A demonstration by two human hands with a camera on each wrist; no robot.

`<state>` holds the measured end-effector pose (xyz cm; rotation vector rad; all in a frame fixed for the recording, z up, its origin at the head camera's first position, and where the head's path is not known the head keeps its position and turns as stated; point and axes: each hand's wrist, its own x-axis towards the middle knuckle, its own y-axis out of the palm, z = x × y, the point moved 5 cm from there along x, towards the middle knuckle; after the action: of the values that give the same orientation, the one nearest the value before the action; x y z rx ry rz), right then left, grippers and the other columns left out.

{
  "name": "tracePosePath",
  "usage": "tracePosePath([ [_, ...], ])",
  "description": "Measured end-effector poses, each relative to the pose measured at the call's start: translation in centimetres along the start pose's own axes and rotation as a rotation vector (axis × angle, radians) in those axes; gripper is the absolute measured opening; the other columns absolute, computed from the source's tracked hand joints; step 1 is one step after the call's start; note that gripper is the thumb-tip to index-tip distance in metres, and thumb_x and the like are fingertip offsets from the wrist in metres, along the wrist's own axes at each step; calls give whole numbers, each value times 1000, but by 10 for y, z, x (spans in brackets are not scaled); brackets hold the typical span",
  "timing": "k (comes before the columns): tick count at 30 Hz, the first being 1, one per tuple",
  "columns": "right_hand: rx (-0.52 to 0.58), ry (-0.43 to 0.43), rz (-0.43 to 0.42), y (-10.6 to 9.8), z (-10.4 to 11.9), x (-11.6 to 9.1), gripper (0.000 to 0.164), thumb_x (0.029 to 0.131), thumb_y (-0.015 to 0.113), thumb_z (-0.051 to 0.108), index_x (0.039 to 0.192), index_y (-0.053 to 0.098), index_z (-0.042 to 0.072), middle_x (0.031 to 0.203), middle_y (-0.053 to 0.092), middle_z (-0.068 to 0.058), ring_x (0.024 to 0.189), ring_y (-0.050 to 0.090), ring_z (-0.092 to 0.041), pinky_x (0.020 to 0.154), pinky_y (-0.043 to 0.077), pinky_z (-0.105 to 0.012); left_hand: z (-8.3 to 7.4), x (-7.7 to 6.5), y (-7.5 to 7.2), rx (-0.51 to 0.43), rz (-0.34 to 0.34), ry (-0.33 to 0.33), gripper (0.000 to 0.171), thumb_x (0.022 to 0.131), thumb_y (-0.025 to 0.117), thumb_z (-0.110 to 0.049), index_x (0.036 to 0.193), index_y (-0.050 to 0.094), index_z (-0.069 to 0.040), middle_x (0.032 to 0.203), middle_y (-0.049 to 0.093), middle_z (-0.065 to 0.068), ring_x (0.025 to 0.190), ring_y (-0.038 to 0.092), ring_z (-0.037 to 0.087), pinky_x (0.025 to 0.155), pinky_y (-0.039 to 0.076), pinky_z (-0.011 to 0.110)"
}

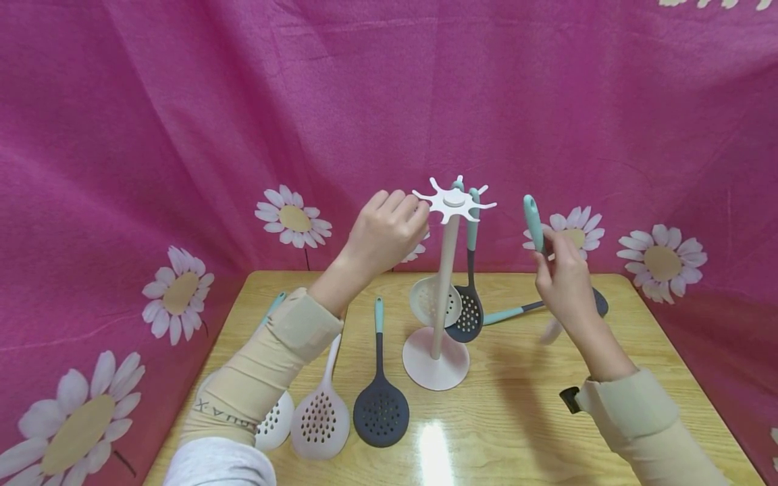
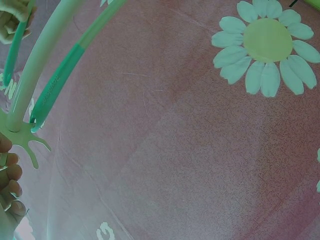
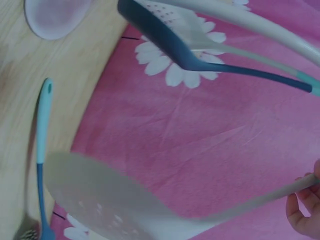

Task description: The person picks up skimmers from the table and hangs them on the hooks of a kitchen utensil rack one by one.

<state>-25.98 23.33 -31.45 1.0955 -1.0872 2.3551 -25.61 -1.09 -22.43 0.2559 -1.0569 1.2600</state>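
Before pink daisy cloth (image 1: 365, 101), the right hand (image 1: 566, 273) grips a steep skimmer (image 3: 140, 212); toward ten o'clock, the left hand (image 1: 387, 228) pinches the rack (image 1: 446, 277).

The left forearm wears a beige sleeve (image 1: 246, 378) of smooth, stretch-like fabric, finished at the wrist with a broad, thick turned-back cuff (image 1: 306, 326). Dark lettering (image 1: 226, 414), partly illegible, runs across this sleeve. Above it sits a pale grey-white outer sleeve (image 1: 219, 464) with a rounded edge. The right forearm wears a matching beige sleeve (image 1: 677, 445) with a similar wide cuff (image 1: 635, 408). A small black block (image 1: 570, 399) projects from the cuff's inner edge.
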Motion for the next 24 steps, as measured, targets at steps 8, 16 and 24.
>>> tracePosePath([
  [8, 24, -50, 0, -6, 22, 5, 31, 81, 57, -12, 111, 51, -9, 86, 53, -20, 74, 49, -22, 61, 34, -16, 0, 0, 0, -4, 11, 0, 10, 82, 58, -15, 80, 64, -6, 71, 59, 3, 62, 53, 18, 54, 37, 25],
  [16, 19, -97, 25, -8, 35, 7, 28, 80, 59, -10, 106, 50, -8, 84, 52, -17, 74, 47, -21, 61, 34, -21, 0, 0, -2, -4, -6, -1, 10, 81, 57, -13, 78, 63, -6, 69, 58, 3, 61, 53, 18, 53, 36, 25],
  [24, 27, -86, 84, -7, 44, 8, 28, 81, 59, -9, 107, 50, -6, 89, 52, -16, 76, 48, -17, 60, 35, -14, 0, 1, -2, -8, -4, -2, 10, 82, 56, -13, 78, 63, -6, 69, 58, 3, 61, 53, 18, 53, 36, 25],
])
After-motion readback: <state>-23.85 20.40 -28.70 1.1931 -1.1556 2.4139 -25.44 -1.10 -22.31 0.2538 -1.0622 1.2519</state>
